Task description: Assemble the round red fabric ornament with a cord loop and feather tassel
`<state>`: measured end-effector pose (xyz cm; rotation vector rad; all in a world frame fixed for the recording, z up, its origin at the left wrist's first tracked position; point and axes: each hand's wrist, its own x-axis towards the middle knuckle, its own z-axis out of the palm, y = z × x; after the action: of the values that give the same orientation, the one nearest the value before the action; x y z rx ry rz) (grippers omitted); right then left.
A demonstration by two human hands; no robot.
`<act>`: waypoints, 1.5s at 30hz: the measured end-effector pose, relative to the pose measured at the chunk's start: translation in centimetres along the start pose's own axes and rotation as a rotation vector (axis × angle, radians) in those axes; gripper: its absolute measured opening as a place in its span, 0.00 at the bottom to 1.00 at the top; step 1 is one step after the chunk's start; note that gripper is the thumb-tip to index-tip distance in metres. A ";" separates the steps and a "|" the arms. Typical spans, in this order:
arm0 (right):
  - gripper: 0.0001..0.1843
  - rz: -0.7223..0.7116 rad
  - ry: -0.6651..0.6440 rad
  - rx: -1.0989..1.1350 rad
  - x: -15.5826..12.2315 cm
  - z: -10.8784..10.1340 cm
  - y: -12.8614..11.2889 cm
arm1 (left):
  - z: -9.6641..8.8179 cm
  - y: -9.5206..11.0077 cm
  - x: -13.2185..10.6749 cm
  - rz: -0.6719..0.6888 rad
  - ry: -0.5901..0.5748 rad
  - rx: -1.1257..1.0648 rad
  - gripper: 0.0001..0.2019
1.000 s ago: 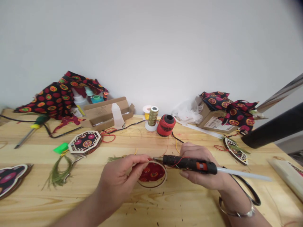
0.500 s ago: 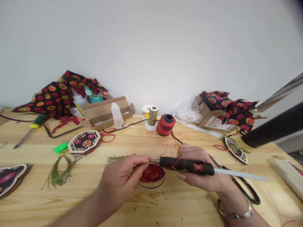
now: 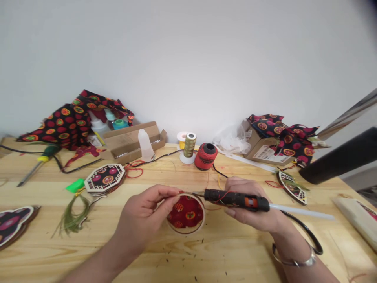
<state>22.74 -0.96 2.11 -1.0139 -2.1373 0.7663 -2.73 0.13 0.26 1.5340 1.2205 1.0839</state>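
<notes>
My left hand (image 3: 145, 214) pinches the top rim of a round red patterned fabric disc with a pale wooden edge (image 3: 185, 215), lifting it slightly off the table. My right hand (image 3: 250, 206) grips a black hot glue gun (image 3: 235, 200) with red wire wrapped around it. Its metal nozzle points left, just touching or very near the disc's upper rim. A translucent glue stick (image 3: 303, 211) runs out of the gun's back end to the right. A metal bangle (image 3: 294, 259) circles my right wrist.
Black-handled scissors (image 3: 306, 236) lie under my right wrist. On the wooden table (image 3: 188, 251) are a lattice-framed octagonal ornament (image 3: 104, 179), green feather tassels (image 3: 70, 218), red thread spool (image 3: 206, 156), a screwdriver (image 3: 38, 161), and cardboard boxes (image 3: 129, 143) with fabric scraps behind.
The disc has tilted up and now shows more of its fabric face beyond my left hand. The glue gun has moved slightly right and up, its nozzle at the disc's top rim.
</notes>
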 end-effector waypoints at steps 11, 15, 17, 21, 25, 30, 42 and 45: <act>0.13 0.088 0.139 -0.017 -0.3 -0.6 0.0 | -0.7 -1.1 1.3 -0.261 0.041 -0.324 0.09; 0.12 0.032 0.088 0.009 -0.3 -0.5 -0.2 | -0.8 -1.5 1.4 -0.295 0.047 -0.339 0.11; 0.12 0.005 0.066 -0.012 -0.1 -0.4 -0.3 | -0.8 -1.6 1.5 -0.306 0.058 -0.341 0.12; 0.13 0.015 0.051 -0.074 0.1 -0.2 -0.5 | -0.8 -1.8 1.6 -0.300 0.100 -0.357 0.13; 0.12 0.015 0.054 -0.097 0.1 -0.1 -0.5 | -0.8 -2.0 1.8 -0.296 0.112 -0.372 0.13; 0.13 0.006 0.037 -0.136 0.0 0.2 -0.1 | -0.6 -1.7 1.7 -0.316 0.092 -0.343 0.13; 0.13 -0.005 0.022 -0.247 0.0 0.6 -0.2 | -0.5 -1.0 1.6 -0.337 0.076 -0.319 0.13; 0.13 -0.007 0.022 -0.253 -0.1 0.6 -0.2 | -0.6 -1.0 1.5 -0.330 0.085 -0.303 0.13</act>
<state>22.23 -1.26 1.88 -1.1364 -2.2572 0.4864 -3.28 1.85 -0.39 1.0256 1.2483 1.0635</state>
